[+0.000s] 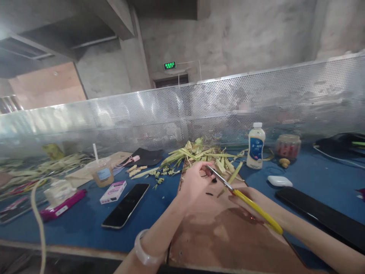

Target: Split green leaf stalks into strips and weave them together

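Note:
My right hand (247,203) grips a pair of scissors (241,196) with yellow handles. Their metal blades reach up and left to the fingertips of my left hand (196,182). That left hand is closed in a pinch; a small dark bit shows by its fingers, but I cannot make out what it holds. Both hands are over a brown wooden board (211,236). A heap of green and yellowish leaf strips (196,152) lies just beyond them, and one loose strip (236,173) slants up beside the scissors. Small dark scraps (209,194) rest on the board.
Left on the blue table are a phone (127,205), a small white-and-pink box (113,192), a drink cup (103,175) and a tissue pack (62,205). To the right stand a white bottle (256,148), a jar (288,146) and a white case (280,181). A perforated metal screen (137,110) runs behind.

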`<state>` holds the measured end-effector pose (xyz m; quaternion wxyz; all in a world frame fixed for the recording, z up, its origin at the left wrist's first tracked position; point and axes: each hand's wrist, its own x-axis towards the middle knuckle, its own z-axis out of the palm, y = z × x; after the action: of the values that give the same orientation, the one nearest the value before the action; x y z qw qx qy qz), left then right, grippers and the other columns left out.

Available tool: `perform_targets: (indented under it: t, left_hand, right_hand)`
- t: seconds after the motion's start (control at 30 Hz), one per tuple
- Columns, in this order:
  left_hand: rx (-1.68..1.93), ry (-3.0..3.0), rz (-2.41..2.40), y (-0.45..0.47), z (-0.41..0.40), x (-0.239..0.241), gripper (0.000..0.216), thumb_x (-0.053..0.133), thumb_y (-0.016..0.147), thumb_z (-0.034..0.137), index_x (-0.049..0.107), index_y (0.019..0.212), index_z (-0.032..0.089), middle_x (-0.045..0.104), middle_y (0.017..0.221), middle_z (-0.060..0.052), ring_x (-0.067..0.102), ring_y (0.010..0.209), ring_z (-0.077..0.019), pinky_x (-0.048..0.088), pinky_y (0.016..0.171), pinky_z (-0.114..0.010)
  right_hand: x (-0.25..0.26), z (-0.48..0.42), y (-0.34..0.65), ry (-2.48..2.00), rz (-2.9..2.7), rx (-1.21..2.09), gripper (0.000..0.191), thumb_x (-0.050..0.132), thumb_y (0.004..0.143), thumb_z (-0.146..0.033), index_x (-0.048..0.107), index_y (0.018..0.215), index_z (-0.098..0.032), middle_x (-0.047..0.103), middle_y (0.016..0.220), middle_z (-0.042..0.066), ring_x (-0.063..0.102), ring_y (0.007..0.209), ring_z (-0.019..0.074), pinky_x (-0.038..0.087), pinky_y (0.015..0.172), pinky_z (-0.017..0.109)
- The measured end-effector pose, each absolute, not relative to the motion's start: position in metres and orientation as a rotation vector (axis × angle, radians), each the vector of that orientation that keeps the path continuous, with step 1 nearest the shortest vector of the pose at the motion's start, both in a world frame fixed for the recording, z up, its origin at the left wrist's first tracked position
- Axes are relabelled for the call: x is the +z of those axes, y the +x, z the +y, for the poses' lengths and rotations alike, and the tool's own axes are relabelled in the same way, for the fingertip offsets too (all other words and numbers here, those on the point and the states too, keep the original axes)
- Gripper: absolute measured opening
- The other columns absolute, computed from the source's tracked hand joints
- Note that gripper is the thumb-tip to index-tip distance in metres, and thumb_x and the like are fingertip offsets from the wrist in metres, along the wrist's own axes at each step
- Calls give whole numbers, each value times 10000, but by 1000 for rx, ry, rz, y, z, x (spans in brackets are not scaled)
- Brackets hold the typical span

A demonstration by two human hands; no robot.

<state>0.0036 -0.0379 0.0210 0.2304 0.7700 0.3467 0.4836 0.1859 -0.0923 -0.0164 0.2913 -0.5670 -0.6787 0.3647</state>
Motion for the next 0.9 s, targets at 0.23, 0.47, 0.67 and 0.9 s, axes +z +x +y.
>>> perform_targets:
  t: [0.23, 0.47, 0.67, 0.9]
  left_hand:
    - [1326, 2064, 939, 4, -42, 24, 297, 601, 647, 128, 585, 942, 153, 599, 750, -13, 581, 732, -127, 489, 701, -256]
    - [1342, 2080, 889, 5, -39, 20, 292, 602, 642, 118, 592, 931, 153, 604, 762, -19, 582, 732, -127, 489, 706, -260]
    - [1342, 2083, 881, 5, -37, 18, 283, 604, 655, 143, 588, 937, 162, 603, 760, -13, 583, 732, -127, 490, 713, -267]
    - [1327, 2021, 858, 6, -41, 22, 289, 600, 643, 97, 588, 928, 145, 615, 759, -27, 598, 720, -129, 505, 680, -250]
  right_hand:
    - [-18, -92, 188, -1514, -1821, 933, 309, 444, 771, -463, 488, 699, -165, 414, 474, -47, 351, 362, 49, 238, 357, 173]
    - [-12, -95, 185, -1428, -1884, 906, 239, 469, 757, -392, 484, 686, -164, 410, 473, -55, 350, 378, 51, 251, 381, 179]
    - [-6, -98, 184, -1422, -1898, 899, 262, 452, 760, -408, 489, 676, -163, 422, 473, -47, 359, 390, 59, 258, 394, 187]
    - [-1, -100, 183, -1463, -1916, 844, 250, 468, 745, -401, 475, 665, -164, 443, 491, -47, 367, 399, 60, 263, 409, 191]
